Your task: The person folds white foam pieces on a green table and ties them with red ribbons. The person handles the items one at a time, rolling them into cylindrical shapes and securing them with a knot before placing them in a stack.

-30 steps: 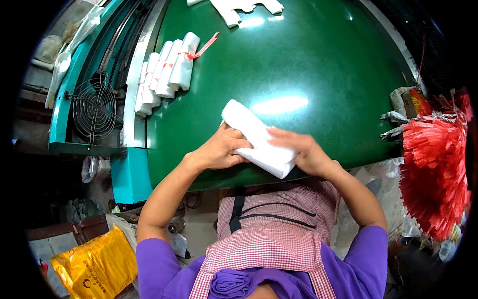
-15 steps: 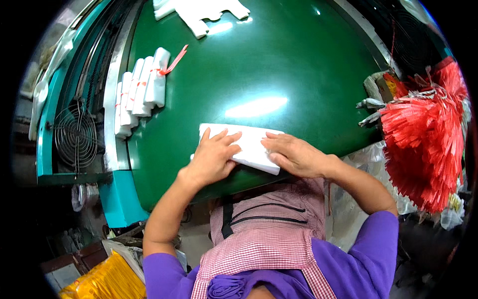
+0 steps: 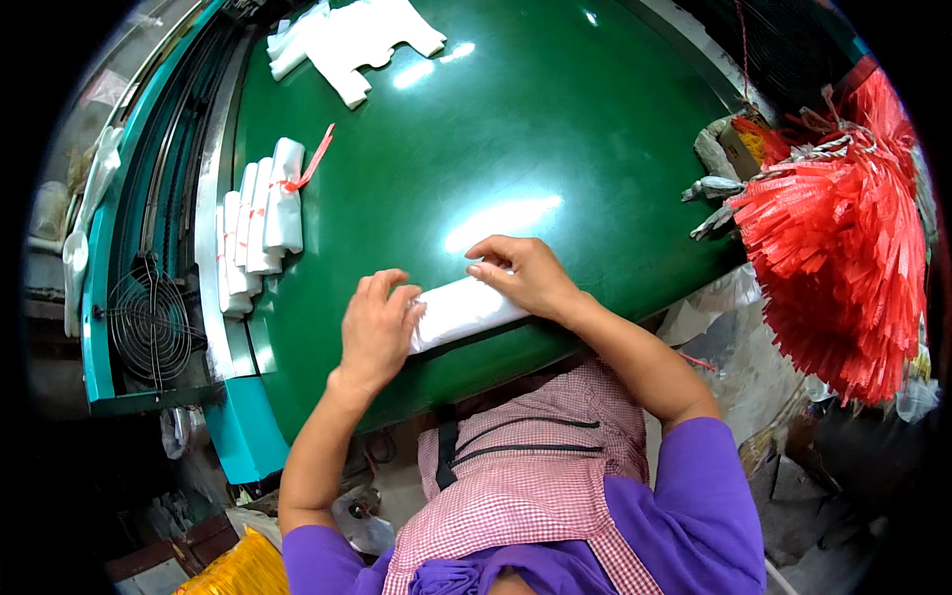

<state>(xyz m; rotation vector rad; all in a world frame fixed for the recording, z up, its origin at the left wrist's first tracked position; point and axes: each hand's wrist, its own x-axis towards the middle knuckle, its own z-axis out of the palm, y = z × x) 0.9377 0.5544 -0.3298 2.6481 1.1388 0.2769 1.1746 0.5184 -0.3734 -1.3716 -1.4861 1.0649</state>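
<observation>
A narrow folded bundle of white plastic bags (image 3: 464,313) lies near the front edge of the green tabletop (image 3: 436,149). Around its left end my left hand (image 3: 377,325) is closed, slightly blurred, fingertips bent against the plastic. Over its right end arches my right hand (image 3: 528,280), thumb and fingers loosely bent and apart, with a gap showing between them. The palm side of that hand hides the bundle's right end. To the left stand several rolled white bag bundles (image 3: 260,218) side by side, bound with red ties.
Loose white bags (image 3: 357,38) lie at the far left of the table. A large bunch of red plastic ties (image 3: 833,258) hangs at the right edge. A metal rail (image 3: 210,258) and a wire-guarded fan (image 3: 151,322) border the left side. Yellow wrapped material (image 3: 238,570) sits lower left.
The white bags under my hands have become a narrower folded strip. My left hand has shifted left to its end; my right hand has risen from lying flat into an arch.
</observation>
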